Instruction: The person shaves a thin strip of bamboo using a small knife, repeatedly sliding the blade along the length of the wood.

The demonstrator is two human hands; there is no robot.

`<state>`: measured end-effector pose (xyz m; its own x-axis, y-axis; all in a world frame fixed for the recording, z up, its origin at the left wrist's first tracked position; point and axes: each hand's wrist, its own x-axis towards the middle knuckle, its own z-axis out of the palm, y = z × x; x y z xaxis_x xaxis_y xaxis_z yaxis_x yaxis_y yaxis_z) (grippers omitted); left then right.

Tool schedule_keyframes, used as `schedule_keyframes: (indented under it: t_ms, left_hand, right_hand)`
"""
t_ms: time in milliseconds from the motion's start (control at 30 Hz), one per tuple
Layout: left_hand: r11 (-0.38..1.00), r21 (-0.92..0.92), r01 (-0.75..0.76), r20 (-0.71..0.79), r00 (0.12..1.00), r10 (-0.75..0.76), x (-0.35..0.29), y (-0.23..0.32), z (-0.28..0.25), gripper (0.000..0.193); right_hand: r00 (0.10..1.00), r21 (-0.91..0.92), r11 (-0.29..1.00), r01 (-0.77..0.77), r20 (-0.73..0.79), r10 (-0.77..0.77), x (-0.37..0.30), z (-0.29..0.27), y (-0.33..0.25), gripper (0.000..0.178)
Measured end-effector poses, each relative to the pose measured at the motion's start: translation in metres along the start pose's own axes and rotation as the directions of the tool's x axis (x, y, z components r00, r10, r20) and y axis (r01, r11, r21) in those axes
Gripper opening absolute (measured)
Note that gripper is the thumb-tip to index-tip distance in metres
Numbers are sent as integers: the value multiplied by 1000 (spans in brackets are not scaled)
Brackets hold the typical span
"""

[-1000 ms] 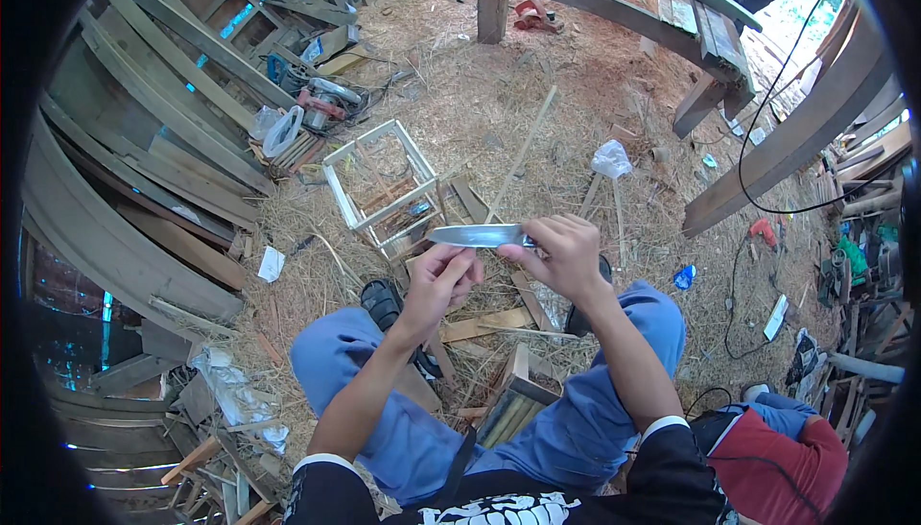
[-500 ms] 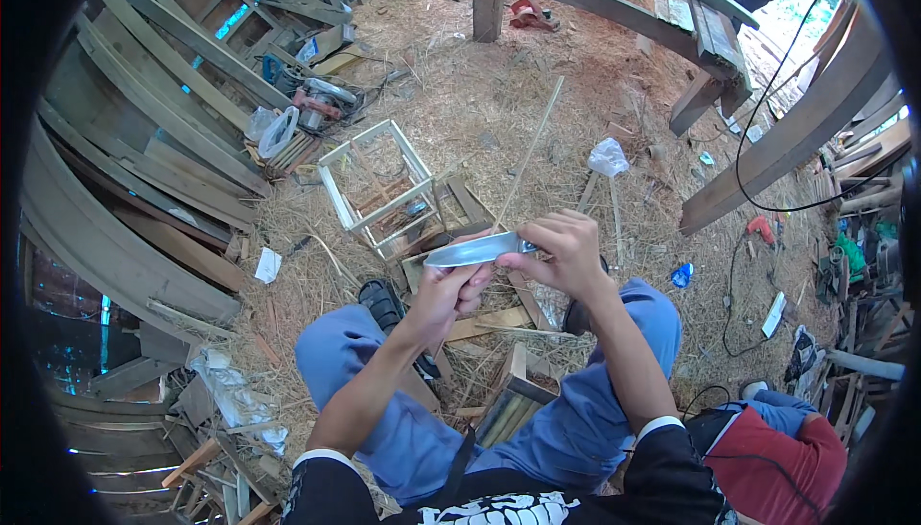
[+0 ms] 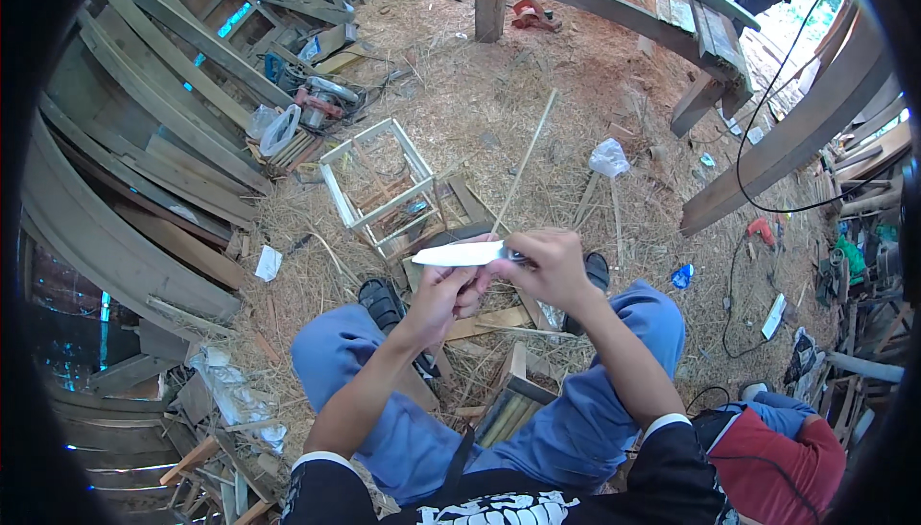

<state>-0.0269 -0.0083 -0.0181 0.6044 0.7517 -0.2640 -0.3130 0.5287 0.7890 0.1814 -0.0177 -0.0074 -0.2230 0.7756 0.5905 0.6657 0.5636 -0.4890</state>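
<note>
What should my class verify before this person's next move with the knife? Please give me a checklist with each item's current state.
1. Knife gripped at its handle end by the right hand: ok.
2. Left hand well away from the blade: not ok; they overlap in this view.
3. Thin wooden strip firmly held: cannot tell; its near end is hidden around the hands.
4. Gloves worn: not ok; both hands are bare.
5. Floor between the feet free of offcuts: not ok; a pale board lies there.
6. Person in red apart from the knife: ok, off to the right.
</note>
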Motion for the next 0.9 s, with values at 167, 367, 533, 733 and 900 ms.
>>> schedule_keyframes:
  t_ms: [167, 367, 533, 733, 900]
  left_hand:
    - [1000, -9, 13, -11, 1000, -13, 4, 3, 5, 44]
    - [999, 15, 34, -23, 999, -33, 0, 9, 12, 47]
    - [998, -45, 39, -19, 999, -40, -1, 14, 15, 47]
    - [999, 30, -24, -52, 998, 25, 0, 16, 14, 39]
    - [993, 69, -94, -40, 994, 97, -5, 26, 15, 17]
  right_hand:
    - [1000, 52, 998, 20, 2, -21, 6, -3, 2, 33]
    - [996, -14, 996, 92, 1, -92, 14, -11, 2, 36]
    - [995, -127, 988, 93, -33, -98, 14, -19, 9, 38]
    - [996, -160, 985, 70, -41, -77, 14, -23, 9, 40]
    - [994, -245, 969, -9, -111, -19, 15, -30, 16, 41]
